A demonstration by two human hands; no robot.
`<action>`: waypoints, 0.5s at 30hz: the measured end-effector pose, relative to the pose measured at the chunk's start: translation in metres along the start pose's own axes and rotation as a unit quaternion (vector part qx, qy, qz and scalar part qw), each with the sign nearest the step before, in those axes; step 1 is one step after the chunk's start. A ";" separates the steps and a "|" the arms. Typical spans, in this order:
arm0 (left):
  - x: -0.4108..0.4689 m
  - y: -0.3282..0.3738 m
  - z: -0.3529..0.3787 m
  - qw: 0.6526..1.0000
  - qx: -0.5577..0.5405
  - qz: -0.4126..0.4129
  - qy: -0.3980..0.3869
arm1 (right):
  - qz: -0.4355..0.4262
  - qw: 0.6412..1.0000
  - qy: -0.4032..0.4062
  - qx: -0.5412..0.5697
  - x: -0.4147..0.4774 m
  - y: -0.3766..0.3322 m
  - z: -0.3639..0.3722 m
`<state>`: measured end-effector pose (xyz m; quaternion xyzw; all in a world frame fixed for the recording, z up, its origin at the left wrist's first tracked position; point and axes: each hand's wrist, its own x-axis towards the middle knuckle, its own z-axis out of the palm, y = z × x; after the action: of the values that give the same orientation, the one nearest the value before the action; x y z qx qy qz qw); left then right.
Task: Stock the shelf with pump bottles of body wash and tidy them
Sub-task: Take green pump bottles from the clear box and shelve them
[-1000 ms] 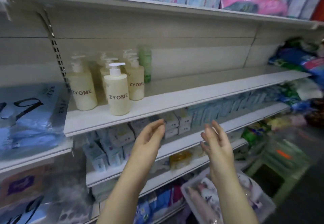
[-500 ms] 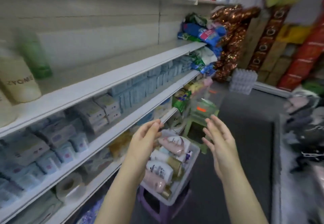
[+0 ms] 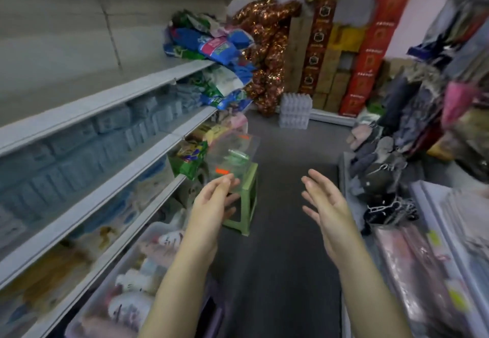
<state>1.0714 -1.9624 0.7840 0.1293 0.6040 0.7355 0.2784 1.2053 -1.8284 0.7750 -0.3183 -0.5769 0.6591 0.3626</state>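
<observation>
Both my hands are raised in front of me, palms facing each other, fingers straight, holding nothing. My left hand (image 3: 214,202) hovers above a white bin (image 3: 148,234) at the lower left, which holds several pump bottles (image 3: 127,303), pink and white, lying in a heap. My right hand (image 3: 325,205) hangs over the aisle floor. The white shelf board (image 3: 87,107) on the left is bare along this stretch. The cream bottles stocked earlier are out of view.
A clear plastic box (image 3: 232,155) sits on a green stool (image 3: 244,200) just beyond my left hand. Lower shelves carry blue packs (image 3: 111,139). Dark aisle floor (image 3: 285,258) runs ahead to stacked cartons (image 3: 344,67). Clothing and slippers (image 3: 381,173) crowd the right side.
My view has swung right, away from the cream bottles on the shelf, down the aisle. Both hands stay empty and apart, and the bottle bin has slid to the lower left.
</observation>
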 end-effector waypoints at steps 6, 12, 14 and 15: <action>0.052 -0.008 0.057 1.000 -0.005 -0.016 0.016 | 0.012 1.000 0.007 0.008 0.067 -0.002 -0.037; 0.126 -0.027 0.073 0.997 0.000 -0.070 0.026 | 0.068 0.997 -0.022 0.000 0.130 0.032 -0.020; 0.157 -0.033 0.075 0.996 0.001 -0.084 0.029 | 0.077 0.997 -0.026 -0.005 0.155 0.037 -0.010; 0.174 -0.033 0.076 0.996 0.000 -0.088 0.027 | 0.079 0.997 -0.024 -0.009 0.170 0.037 -0.005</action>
<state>0.9791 -1.7979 0.7447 0.0557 0.6208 0.7110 0.3256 1.1143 -1.6845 0.7373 -0.3498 -0.5643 0.6882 0.2927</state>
